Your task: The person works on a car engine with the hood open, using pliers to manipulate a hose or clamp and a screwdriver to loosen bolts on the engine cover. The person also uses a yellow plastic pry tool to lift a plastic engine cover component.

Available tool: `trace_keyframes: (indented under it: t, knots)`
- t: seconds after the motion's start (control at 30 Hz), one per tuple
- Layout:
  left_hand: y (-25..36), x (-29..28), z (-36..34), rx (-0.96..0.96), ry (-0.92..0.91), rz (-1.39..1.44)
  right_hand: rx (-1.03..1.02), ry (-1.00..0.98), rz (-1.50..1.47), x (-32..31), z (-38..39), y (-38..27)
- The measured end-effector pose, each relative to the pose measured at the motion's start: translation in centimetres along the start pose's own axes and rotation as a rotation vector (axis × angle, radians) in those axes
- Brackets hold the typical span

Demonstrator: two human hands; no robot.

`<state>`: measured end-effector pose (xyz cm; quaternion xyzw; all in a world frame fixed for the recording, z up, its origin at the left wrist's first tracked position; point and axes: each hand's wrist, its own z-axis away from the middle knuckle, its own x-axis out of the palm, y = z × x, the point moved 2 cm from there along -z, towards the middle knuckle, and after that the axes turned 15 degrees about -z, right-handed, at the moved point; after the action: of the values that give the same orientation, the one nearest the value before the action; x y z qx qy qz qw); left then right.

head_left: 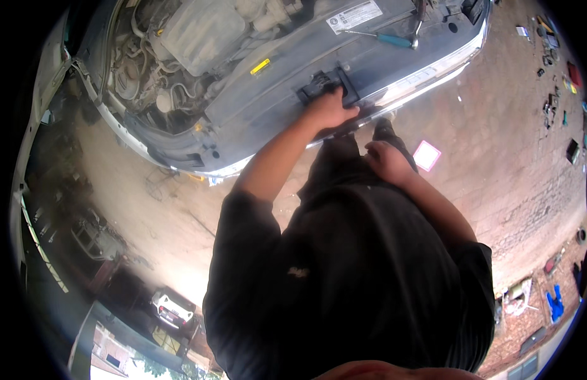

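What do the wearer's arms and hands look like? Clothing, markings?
Black short-sleeved fabric shirt, with a small pale marking on the front. Loose black sleeves end near the elbows; forearms bare. Left hand and right hand ungloved.

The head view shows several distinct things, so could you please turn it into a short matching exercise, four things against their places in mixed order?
Things:
1. left hand
2. right hand
3. teal-handled tool
4. pink-edged square

Places:
A. on the ground
B. beside a white label
C. at the black fitting in the front panel
D. in front of dark clothing

Pairs: 1-C, 2-D, 3-B, 4-A
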<state>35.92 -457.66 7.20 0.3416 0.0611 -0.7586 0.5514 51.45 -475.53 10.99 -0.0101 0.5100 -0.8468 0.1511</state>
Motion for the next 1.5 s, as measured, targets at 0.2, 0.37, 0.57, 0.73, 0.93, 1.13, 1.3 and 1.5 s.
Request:
trace_keyframes:
  t: [0.2, 0.37, 0.57, 0.73, 0.93, 1.13, 1.3, 1.5]
  knots:
    - [-0.5, 1.1, -3.8, -0.053, -0.179, 0.138, -0.002, 0.053, -0.057, 0.5, 1.2, 0.6]
    - [-0.4, 0.4, -4.4, -0.082, -0.243, 0.188, 0.039, 0.070, -0.103, 0.5, 1.7, 0.8]
    - [0.3, -0.4, -3.8, -0.091, -0.268, 0.249, 0.041, 0.090, -0.136, 1.0, 1.9, 1.7]
    - [-0.4, 0.6, -4.2, -0.083, -0.206, 0.113, 0.065, 0.081, -0.145, 0.9, 1.7, 1.6]
    - [-1.0, 1.2, -4.3, -0.011, -0.206, 0.045, 0.092, 0.084, -0.168, 0.9, 1.6, 1.3]
    - [-0.3, 0.0, -3.2, 0.048, -0.242, -0.091, 0.109, 0.080, -0.198, 1.0, 1.3, 1.4]
    - [-0.1, 0.1, -3.4, -0.015, -0.216, -0.077, 0.109, 0.062, -0.187, 0.9, 0.8, 1.3]
    - [-0.3, 0.2, -4.2, -0.007, -0.358, 0.133, 0.119, 0.037, -0.188, 0.8, 0.4, 1.3]
